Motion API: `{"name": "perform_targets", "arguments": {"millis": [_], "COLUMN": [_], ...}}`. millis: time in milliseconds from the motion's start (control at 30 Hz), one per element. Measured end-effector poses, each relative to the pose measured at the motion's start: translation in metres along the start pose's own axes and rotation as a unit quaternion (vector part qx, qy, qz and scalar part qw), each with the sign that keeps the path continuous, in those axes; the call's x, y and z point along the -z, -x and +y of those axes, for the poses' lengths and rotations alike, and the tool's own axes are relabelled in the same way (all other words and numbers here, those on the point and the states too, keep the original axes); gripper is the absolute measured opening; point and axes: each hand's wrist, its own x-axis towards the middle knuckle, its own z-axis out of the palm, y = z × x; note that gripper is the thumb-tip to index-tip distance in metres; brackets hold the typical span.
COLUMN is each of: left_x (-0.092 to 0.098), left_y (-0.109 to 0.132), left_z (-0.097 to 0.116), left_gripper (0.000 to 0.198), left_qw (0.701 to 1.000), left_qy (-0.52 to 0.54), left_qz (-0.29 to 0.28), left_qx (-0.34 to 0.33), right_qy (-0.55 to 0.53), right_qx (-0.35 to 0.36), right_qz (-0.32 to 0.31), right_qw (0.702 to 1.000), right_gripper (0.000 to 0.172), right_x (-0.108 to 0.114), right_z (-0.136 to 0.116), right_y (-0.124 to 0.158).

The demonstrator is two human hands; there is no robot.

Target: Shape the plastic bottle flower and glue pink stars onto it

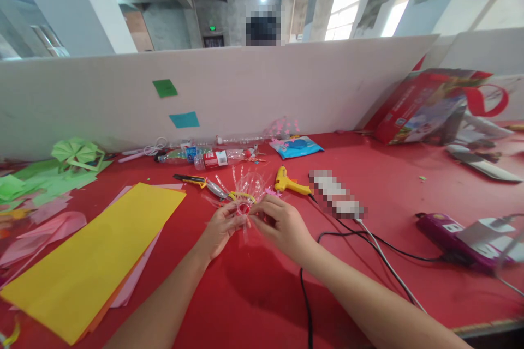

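Note:
A clear plastic bottle piece, cut into strips that fan outward, is held over the red table with its round neck facing me. My left hand grips it from the left, thumb and fingers closed near the neck. On the other side my right hand has its fingertips pinched together at the neck's edge; whether a small strip lies between them is too fine to see. Just behind the piece are yellow-handled pliers and a utility knife. Right of these lies a yellow glue gun.
Yellow paper sheets and green paper cover the left. Plastic bottles and a blue packet lie along the white partition. Black cables run right to a purple power strip. A red bag stands behind.

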Motion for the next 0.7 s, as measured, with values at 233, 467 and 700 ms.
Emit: {"name": "perform_targets", "arguments": {"millis": [233,467,700], "left_x": [-0.0014,-0.0030,-0.0053], "left_y": [-0.0020,-0.0020,0.0000], "left_z": [-0.0030,-0.0031,-0.0018], "left_gripper": [0.035,0.037,0.037], "left_qw": [0.999,0.998,0.998], "left_qy": [-0.029,-0.029,-0.041], "left_qz": [0.007,0.037,0.046], "left_qx": [-0.019,-0.029,-0.024], "right_qy": [0.016,0.018,0.024], "right_qx": [0.010,-0.013,-0.015], "right_qz": [-0.035,-0.069,-0.077], "right_qw": [0.999,0.997,0.997], "right_gripper": [0.016,0.017,0.016], "right_x": [0.0003,-0.0057,-0.0042], "right_z": [-0.0026,-0.0016,-0.0022], "right_y": [0.0023,0.0035,0.0024]}}
